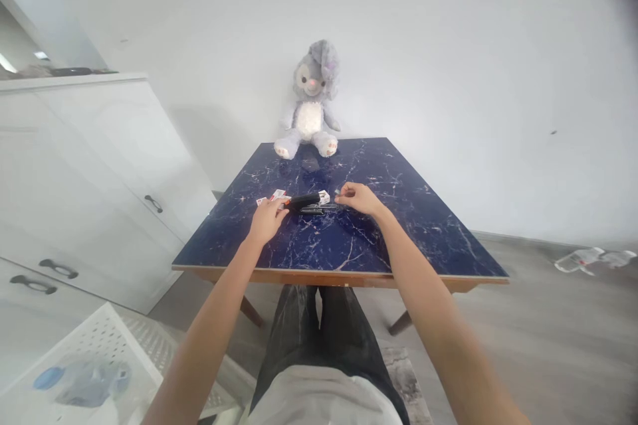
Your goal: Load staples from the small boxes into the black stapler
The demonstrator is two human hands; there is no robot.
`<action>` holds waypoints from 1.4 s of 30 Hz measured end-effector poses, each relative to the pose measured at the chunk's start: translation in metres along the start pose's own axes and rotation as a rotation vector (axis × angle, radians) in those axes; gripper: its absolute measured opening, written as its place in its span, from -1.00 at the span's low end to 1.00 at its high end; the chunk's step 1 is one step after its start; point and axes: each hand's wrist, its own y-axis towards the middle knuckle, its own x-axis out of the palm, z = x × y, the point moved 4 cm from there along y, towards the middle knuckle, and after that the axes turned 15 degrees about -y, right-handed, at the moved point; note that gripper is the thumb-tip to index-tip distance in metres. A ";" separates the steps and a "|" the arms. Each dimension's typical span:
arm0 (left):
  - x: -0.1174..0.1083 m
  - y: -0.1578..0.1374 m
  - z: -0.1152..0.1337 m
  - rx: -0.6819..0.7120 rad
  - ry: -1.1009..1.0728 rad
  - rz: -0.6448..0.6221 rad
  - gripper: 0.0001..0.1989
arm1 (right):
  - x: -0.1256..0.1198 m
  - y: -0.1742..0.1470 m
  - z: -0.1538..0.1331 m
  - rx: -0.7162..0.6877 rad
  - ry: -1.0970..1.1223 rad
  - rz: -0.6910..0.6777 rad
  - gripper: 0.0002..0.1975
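On the blue marbled table (319, 246) lies a long black stapler (305, 200), with thin metal parts beneath its upper arm. My left hand (268, 218) has its thumb and fingers closed round the stapler's left end, where a bit of orange shows. To the right of the stapler, a little apart from it, my right hand (359, 198) pinches a small greyish piece (337, 192), too small to make out clearly. Small white and red boxes (278, 194) lie just behind my left hand. Another small white printed box (323, 197) is at the stapler's right end.
A grey plush toy (310, 109) sits at the table's far edge against the white wall. White cabinets (100, 179) stand on the left. A white perforated basket (107, 325) is at lower left. Clear and white items (593, 259) lie on the floor at right.
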 end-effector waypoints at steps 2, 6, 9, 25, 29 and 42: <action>0.001 0.000 -0.002 0.000 -0.035 -0.008 -0.67 | 0.008 -0.002 -0.010 -0.031 -0.014 -0.048 -0.66; 0.000 0.001 -0.006 -0.004 -0.092 -0.020 -0.67 | 0.010 -0.004 -0.014 -0.063 -0.091 -0.062 -0.74; -0.001 0.001 -0.002 -0.008 -0.093 -0.012 -0.68 | 0.003 -0.002 -0.001 -0.021 -0.105 -0.019 -0.77; 0.034 -0.018 0.031 -0.041 -0.027 0.114 -0.41 | 0.008 -0.015 -0.012 -0.036 -0.035 0.222 -0.66; 0.034 -0.019 0.030 -0.049 -0.016 0.122 -0.41 | 0.011 -0.014 -0.013 -0.005 -0.015 0.180 -0.65; 0.034 -0.021 0.032 -0.056 -0.060 0.109 -0.40 | 0.028 -0.016 -0.023 -0.128 -0.108 0.079 -0.79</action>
